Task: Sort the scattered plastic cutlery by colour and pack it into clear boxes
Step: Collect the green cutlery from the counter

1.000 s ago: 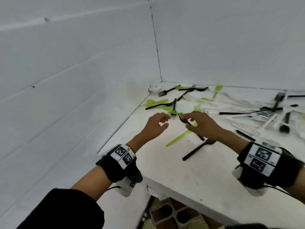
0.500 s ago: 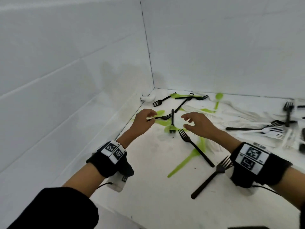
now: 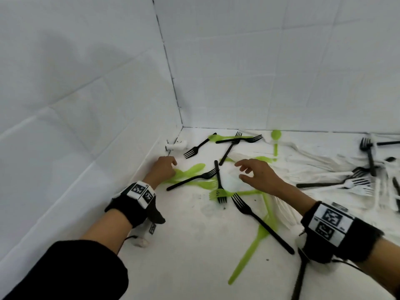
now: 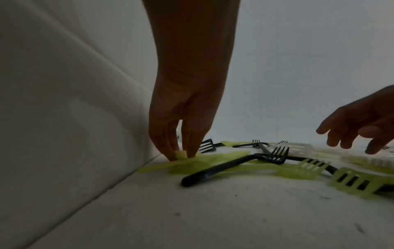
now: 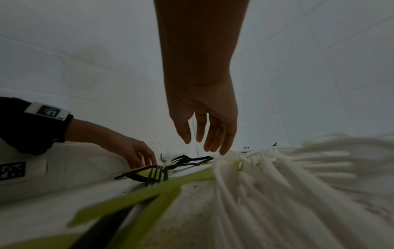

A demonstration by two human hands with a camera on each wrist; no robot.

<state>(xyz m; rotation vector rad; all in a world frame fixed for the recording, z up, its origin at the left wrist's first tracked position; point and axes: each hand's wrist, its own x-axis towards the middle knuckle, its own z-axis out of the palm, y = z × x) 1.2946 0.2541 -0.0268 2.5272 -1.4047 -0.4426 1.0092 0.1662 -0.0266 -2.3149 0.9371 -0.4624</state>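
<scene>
Black, green and white plastic cutlery lies scattered on the white table [image 3: 184,245]. My left hand [image 3: 173,167] reaches down beside the left wall and pinches the end of a green handle [image 4: 181,155] between its fingertips [image 4: 193,154]. A black fork [image 3: 192,179] lies across that green piece [image 3: 190,171]. My right hand [image 3: 241,171] hovers with spread fingers [image 5: 224,148] just above white cutlery [image 5: 277,176] and holds nothing. Close by are a green fork [image 3: 216,193], another black fork [image 3: 262,221] and a long green handle [image 3: 251,252]. No clear box is in view.
White tiled walls close the table on the left [image 3: 86,137] and at the back [image 3: 281,83]. A small white object [image 3: 176,145] sits in the corner. More black forks [image 3: 368,152] and a heap of white forks [image 3: 357,185] lie at the right.
My left hand has gone forward and down to the green pieces by the wall. My right hand has left the black fork and moved forward over the white cutlery.
</scene>
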